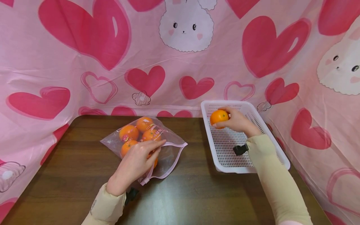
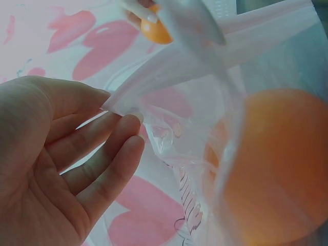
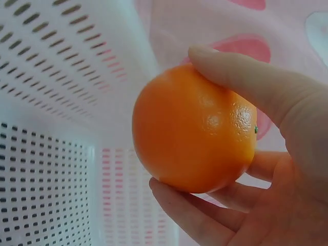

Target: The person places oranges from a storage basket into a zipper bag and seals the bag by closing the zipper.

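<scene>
A: Where is the right hand [image 1: 239,121]?

B: Over the far left corner of the white basket [image 1: 274,140]. Its fingers [image 3: 241,77] and thumb curl round a single orange [image 1: 219,117], which sits above the basket's perforated floor, close to the far wall. From the right wrist view the fruit is gripped from both sides, thumb on top and fingers beneath.

A: And the left hand [image 1: 134,165]?

B: It lies on the clear plastic bag [image 1: 168,156], to the left of the basket on the brown counter [image 1: 197,193]. The fingers [image 2: 110,148] are nearly straight and close together, laid against the film near the bag's open mouth; they hold nothing.

A: What's in the bag?

B: Several more oranges [image 1: 128,132], bunched at the end of the bag farther from the person. One of them lies partly under the left hand. The bag's pink-edged opening faces the basket, a little apart from it.

A: Anything behind the basket?

B: A pink cloth [image 1: 84,62] with hearts and white rabbits, hanging round the counter.
</scene>
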`<control>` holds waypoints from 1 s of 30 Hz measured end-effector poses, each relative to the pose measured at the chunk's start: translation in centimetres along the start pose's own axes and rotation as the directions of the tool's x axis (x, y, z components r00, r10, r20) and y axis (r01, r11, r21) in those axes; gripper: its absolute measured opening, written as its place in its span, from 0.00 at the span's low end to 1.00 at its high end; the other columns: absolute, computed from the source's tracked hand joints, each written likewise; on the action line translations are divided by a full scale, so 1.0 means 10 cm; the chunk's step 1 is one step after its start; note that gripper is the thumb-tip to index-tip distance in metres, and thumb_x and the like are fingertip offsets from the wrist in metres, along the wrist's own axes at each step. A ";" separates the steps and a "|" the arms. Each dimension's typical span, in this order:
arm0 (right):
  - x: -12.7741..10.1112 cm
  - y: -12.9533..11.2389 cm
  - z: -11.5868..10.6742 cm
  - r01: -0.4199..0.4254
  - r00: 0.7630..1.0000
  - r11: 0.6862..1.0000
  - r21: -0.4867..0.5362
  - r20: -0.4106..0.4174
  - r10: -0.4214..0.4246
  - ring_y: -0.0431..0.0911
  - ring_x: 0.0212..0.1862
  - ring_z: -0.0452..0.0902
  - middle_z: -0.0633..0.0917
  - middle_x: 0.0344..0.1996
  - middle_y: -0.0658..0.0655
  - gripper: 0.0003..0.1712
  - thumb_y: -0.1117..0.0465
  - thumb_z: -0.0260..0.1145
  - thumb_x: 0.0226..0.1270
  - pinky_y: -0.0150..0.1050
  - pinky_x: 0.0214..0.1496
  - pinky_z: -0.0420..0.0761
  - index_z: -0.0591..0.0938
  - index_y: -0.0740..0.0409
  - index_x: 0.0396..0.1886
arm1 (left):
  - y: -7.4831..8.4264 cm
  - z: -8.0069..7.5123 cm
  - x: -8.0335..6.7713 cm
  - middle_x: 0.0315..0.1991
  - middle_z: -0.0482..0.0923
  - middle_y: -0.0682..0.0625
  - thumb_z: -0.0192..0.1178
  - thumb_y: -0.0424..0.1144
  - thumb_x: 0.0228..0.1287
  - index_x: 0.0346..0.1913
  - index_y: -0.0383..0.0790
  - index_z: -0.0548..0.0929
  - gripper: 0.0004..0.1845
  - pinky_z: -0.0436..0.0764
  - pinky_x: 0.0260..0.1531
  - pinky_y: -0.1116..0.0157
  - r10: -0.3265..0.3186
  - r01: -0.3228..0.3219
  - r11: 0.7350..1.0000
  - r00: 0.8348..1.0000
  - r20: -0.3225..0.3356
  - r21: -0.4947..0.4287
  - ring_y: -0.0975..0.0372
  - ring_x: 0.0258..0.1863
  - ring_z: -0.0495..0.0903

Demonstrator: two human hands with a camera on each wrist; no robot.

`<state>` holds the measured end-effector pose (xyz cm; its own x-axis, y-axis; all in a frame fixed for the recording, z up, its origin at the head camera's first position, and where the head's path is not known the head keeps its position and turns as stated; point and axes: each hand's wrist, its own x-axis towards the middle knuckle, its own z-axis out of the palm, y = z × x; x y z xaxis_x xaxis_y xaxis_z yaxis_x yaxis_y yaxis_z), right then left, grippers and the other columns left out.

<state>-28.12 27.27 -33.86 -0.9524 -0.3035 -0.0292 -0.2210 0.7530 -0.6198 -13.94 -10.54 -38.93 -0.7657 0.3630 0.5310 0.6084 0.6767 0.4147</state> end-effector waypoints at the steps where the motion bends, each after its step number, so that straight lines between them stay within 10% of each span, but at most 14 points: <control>1: -0.01 -0.01 0.00 -0.004 1.000 1.000 0.007 -0.007 0.004 0.58 0.52 0.74 0.78 0.55 0.63 0.48 0.49 0.80 0.55 0.55 0.57 0.77 0.70 0.60 0.71 | 0.00 0.00 0.00 0.48 0.87 0.51 0.71 0.31 0.62 0.58 0.43 0.88 0.20 0.84 0.46 0.55 0.001 -0.001 1.000 1.000 0.000 0.000 0.59 0.46 0.86; 30: -0.39 -0.53 0.09 0.078 0.983 0.960 0.269 -0.182 -0.028 0.57 0.52 0.76 0.77 0.60 0.57 0.43 0.48 0.79 0.58 0.51 0.53 0.79 0.72 0.49 0.72 | 0.01 0.01 0.00 0.49 0.87 0.51 0.70 0.33 0.63 0.58 0.44 0.88 0.19 0.84 0.47 0.56 0.000 0.000 1.000 1.000 0.016 -0.004 0.59 0.48 0.86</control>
<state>-23.04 24.01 -31.16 -0.9680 -0.2138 0.1313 -0.2294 0.5420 -0.8085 -13.97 -10.41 -38.98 -0.7691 0.3729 0.5190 0.6090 0.6741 0.4180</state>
